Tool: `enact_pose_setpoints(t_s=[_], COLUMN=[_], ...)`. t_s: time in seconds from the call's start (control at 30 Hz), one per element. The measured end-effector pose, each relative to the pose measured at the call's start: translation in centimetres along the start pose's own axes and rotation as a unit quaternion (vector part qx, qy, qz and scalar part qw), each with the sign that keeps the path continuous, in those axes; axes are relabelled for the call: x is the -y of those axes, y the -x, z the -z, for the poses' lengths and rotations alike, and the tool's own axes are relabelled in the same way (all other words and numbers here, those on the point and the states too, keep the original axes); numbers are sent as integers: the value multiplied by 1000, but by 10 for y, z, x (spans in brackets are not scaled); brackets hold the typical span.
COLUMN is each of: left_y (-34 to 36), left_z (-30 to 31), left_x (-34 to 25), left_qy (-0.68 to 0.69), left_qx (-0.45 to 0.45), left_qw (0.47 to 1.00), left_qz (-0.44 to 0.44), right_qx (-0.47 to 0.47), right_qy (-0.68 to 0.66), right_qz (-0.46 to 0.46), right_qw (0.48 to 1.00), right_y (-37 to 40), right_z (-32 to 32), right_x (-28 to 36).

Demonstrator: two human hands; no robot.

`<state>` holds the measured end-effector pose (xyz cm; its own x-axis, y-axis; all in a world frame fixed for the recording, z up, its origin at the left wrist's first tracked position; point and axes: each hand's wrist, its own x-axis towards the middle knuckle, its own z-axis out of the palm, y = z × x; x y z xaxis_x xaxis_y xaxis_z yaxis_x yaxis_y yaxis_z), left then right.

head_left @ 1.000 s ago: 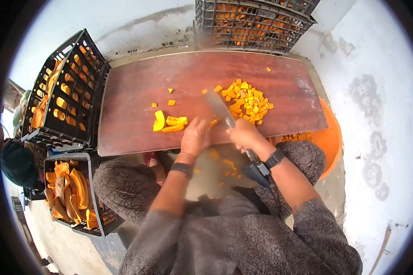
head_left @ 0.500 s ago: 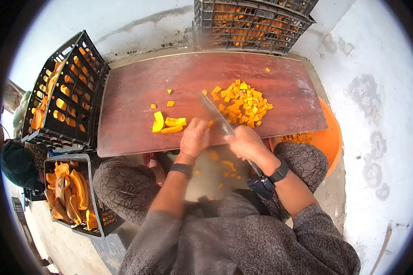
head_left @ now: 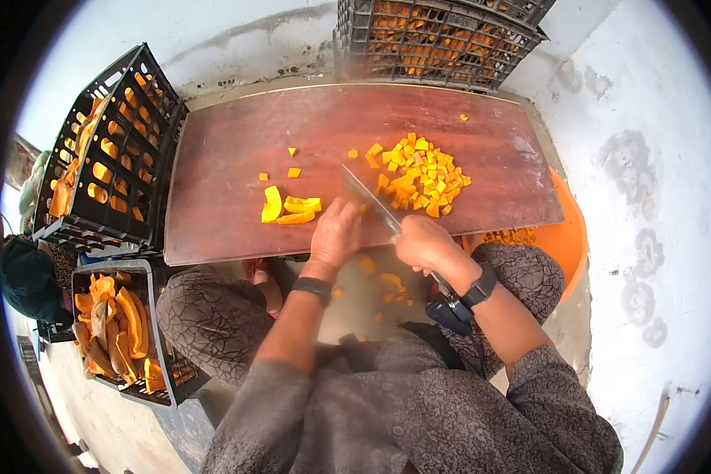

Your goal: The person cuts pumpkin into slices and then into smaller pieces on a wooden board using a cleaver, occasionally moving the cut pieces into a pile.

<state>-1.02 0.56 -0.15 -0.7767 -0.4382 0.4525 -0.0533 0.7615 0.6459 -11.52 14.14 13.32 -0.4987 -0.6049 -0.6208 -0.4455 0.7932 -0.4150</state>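
My right hand (head_left: 423, 243) grips the handle of a large knife (head_left: 368, 198), whose blade rests edge-down on the reddish wooden cutting board (head_left: 229, 142). My left hand (head_left: 336, 233) presses on an orange pumpkin piece at the board's near edge, just left of the blade. A few orange pumpkin strips (head_left: 292, 209) lie left of that hand. A heap of small diced pumpkin cubes (head_left: 419, 174) sits to the right of the blade. Loose cubes (head_left: 292, 171) are scattered farther back.
A black crate (head_left: 107, 158) with pumpkin pieces leans at the left of the board. Another black crate (head_left: 442, 35) of pieces stands behind it. A third crate (head_left: 118, 324) with long pumpkin slices sits low left. An orange basin (head_left: 565, 237) is under the board's right end.
The knife blade has shifted slightly left and nearer to my left hand, away from the diced heap. My right hand has drawn back toward me a little.
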Motion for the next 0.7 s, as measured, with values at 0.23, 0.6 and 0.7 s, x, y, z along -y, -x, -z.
enact_pose_setpoints(t_s=[0.23,0.6,0.7], left_y=[1,3,2], left_z=[-1,1,-3], left_x=[1,1,2], left_qy=[8,26,28], left_qx=[4,-15,-24], left_qw=[1000,1000,999], left_qz=[-13,2,6], right_qx=[-6,-56,-28], right_qy=[15,-184,-166], right_qz=[-32,-5,12], right_qw=[999,981,986], right_y=[-31,-18,-9], right_z=[-2,-7,-7], right_x=[9,-12,-12])
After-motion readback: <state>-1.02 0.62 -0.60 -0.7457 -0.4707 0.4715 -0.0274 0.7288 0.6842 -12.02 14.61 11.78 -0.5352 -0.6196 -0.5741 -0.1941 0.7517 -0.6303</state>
